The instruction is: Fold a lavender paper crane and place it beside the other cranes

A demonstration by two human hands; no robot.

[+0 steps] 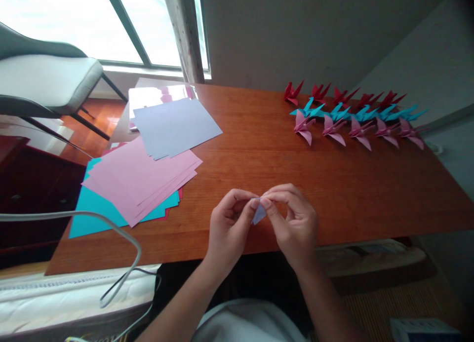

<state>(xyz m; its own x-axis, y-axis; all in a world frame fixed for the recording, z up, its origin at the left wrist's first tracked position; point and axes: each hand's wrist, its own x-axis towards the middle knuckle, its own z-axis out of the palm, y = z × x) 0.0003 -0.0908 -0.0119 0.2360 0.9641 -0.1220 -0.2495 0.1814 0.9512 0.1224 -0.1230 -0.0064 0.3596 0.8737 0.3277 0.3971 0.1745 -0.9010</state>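
Note:
Both my hands meet over the near edge of a wooden table [266,149]. My left hand [229,228] and my right hand [294,223] pinch a small folded piece of lilac paper [258,213] between thumbs and fingertips. Only a pointed corner of the paper shows below my fingers; the rest is hidden by them.
Stacked paper sheets lie at the left: lilac [174,125], pink [142,176], turquoise [92,216]. Rows of folded paper cranes stand at the far right: red [342,95], turquoise [355,112], pink [357,130]. A chair [44,80] stands by the window; a cable [122,233] crosses the near left.

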